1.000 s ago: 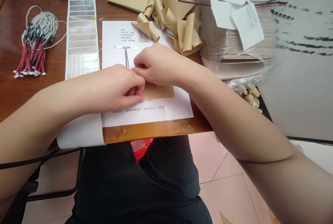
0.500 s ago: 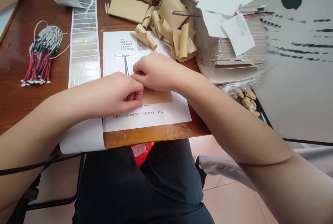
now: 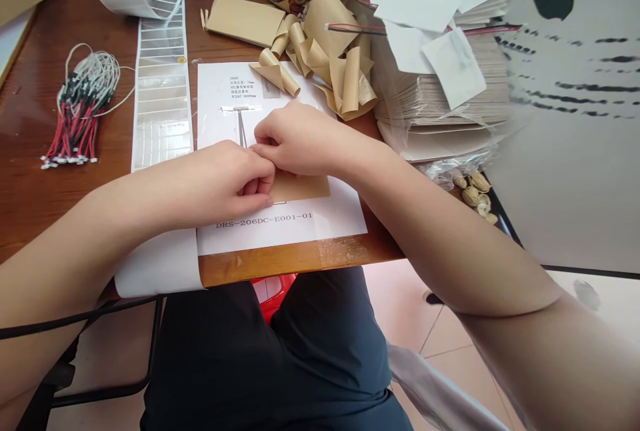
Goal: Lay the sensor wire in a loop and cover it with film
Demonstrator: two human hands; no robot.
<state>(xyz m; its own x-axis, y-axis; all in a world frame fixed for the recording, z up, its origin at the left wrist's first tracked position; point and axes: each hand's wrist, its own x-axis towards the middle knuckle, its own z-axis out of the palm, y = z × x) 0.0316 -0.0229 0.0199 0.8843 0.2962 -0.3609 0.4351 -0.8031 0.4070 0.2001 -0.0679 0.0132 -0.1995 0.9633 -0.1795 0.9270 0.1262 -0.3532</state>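
A flat piece of brown paper [image 3: 304, 188] lies on the white printed sheet [image 3: 340, 221] near the table's front edge. My left hand [image 3: 240, 174] is closed at the paper's left end, thumb and curled fingers gripping its edge. My right hand [image 3: 295, 141] bends over its upper edge, with the fingers closed and pointing down. The two hands touch each other. They cover most of the brown paper's left part, and whatever lies under the fingertips is hidden.
To the left are a label strip [image 3: 163, 91] and a bundle of red, black and white wires [image 3: 83, 107]. Rolled brown papers [image 3: 350, 81] and a flat brown stack [image 3: 245, 19] lie behind. At right stand stacked white papers [image 3: 445, 107] and several peanuts [image 3: 475, 194].
My hands and the brown paper stay practically in place. Below the table at right, a person's grey trouser leg and dark shoe have shifted. The view has moved very slightly.
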